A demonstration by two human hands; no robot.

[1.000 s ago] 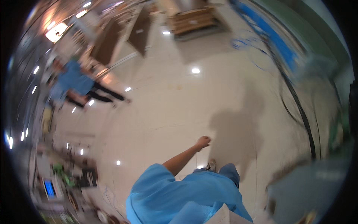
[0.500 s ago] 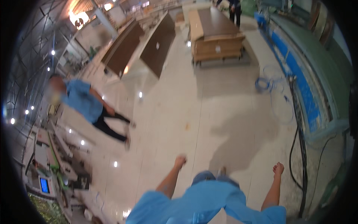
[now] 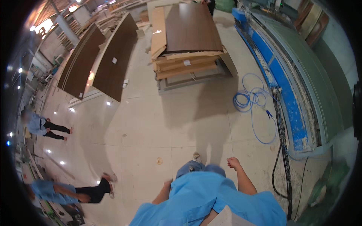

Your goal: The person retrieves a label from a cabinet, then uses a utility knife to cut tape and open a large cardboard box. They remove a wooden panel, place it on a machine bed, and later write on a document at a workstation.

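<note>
My right hand (image 3: 233, 163) swings forward of my body on the right, fingers curled into a loose fist with nothing visible inside. Low at my left side, my left hand (image 3: 167, 184) hangs by the blue shirt; its fingers are too hidden to read. Neither hand touches any of the things around. Ahead stands a stack of dark brown panels (image 3: 192, 28) with cardboard (image 3: 177, 66) around its edges, on a low grey base (image 3: 173, 86).
Brown boards (image 3: 116, 56) lean upright at the far left. A coiled blue hose (image 3: 241, 102) lies on the floor, beside a long blue and green machine (image 3: 290, 101). Black cables (image 3: 285, 162) run along the right. Two people, one near (image 3: 56, 191) and one farther (image 3: 37, 124), are on the left.
I have moved forward, and the panel stack and blue hose look nearer. The person on the left has slid back toward the lower left. My left hand has swung back, my right forward.
</note>
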